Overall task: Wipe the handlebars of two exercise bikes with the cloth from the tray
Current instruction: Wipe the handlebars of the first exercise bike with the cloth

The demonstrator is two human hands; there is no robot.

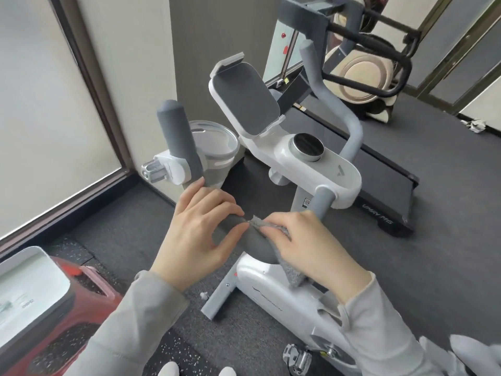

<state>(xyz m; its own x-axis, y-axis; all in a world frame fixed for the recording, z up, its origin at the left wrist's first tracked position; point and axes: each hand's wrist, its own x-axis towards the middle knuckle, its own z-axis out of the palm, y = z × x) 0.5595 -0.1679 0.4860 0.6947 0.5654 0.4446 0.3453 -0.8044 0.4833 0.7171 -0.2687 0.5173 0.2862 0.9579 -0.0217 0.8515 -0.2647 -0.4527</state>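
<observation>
A white exercise bike [311, 164] stands in front of me with grey padded handlebars [179, 137]. My left hand [200, 226] grips the near left stretch of the bar, just below its upright end. My right hand [306, 245] presses a grey cloth [292, 275] around the bar beside the left hand; the cloth's edge sticks out between the two hands and a flap hangs below the palm. The right branch of the handlebars [333, 109] curves up behind the console. A second machine [363, 74] with black bars stands at the back right.
A white tray [29, 278] rests on a red object at lower left. A black treadmill [385, 169] lies behind the bike. A window and wall close off the left side. The bike's pedal [298, 359] is low near my feet. Crumpled paper [475, 125] lies on the floor at right.
</observation>
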